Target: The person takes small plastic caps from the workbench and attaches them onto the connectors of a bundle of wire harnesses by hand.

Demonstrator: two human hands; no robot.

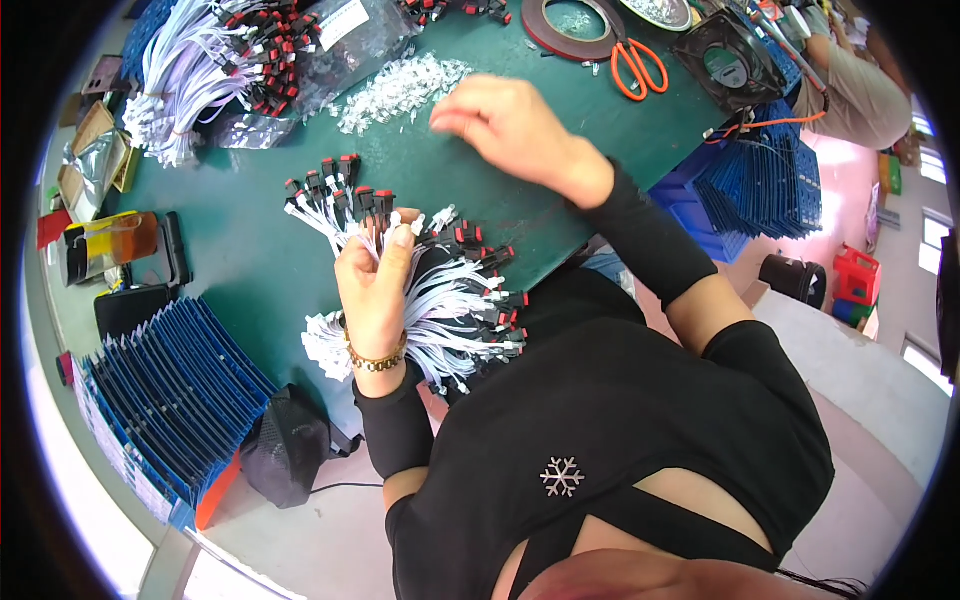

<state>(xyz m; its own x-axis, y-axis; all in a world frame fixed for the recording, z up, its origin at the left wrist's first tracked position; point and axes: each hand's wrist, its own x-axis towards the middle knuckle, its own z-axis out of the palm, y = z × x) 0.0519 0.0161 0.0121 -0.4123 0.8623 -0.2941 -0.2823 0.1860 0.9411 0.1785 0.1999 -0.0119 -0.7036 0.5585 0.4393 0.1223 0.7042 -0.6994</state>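
Note:
My left hand (372, 285) is closed around some white cables with black-and-red ends, its thumb laid along them. A bundle of similar white cables (440, 305) spreads beneath and beside that hand at the table's near edge, red-and-black ends mostly toward the right. My right hand (505, 125) is over the table, just right of a pile of small clear plastic pieces (400, 90). Its thumb and fingers come together at the tips; whatever they hold, if anything, is too small to make out.
At the far left lies a larger heap of white cables (190, 70), beside a clear plastic bag (360, 50). Orange-handled scissors (638, 70), a tape roll (570, 30) and a black fan (728, 62) are far right. Blue racks (185, 390) flank the green table (240, 210).

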